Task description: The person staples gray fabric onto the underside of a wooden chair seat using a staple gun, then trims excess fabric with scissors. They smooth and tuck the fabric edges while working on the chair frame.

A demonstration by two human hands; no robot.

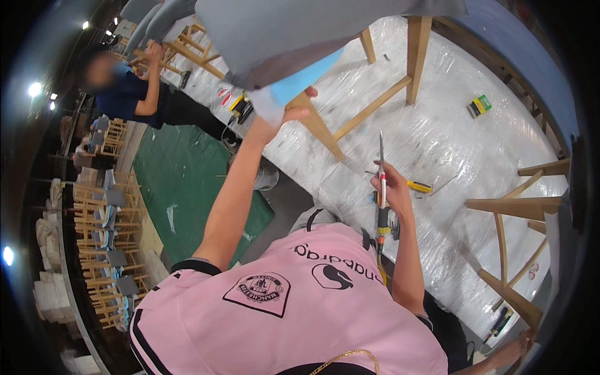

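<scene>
My left hand (281, 111) reaches up and grips the pale blue and white padding (294, 87) at the edge of a grey upholstered chair seat (281, 31) that stands on wooden legs (319, 128). My right hand (392, 187) is closed around a pair of scissors (381, 164) whose blades point up and whose handle side points down toward my pink shirt. The scissors hang apart from the chair, to the right of the leg.
A yellow-handled screwdriver (417, 185) and a green-yellow box (480, 105) lie on the plastic-wrapped platform (450, 144). Another wooden chair frame (512, 206) stands at the right. A person in dark blue (134, 94) works at the far left beside a green mat (181, 181); stacked chairs (100, 250) line the left.
</scene>
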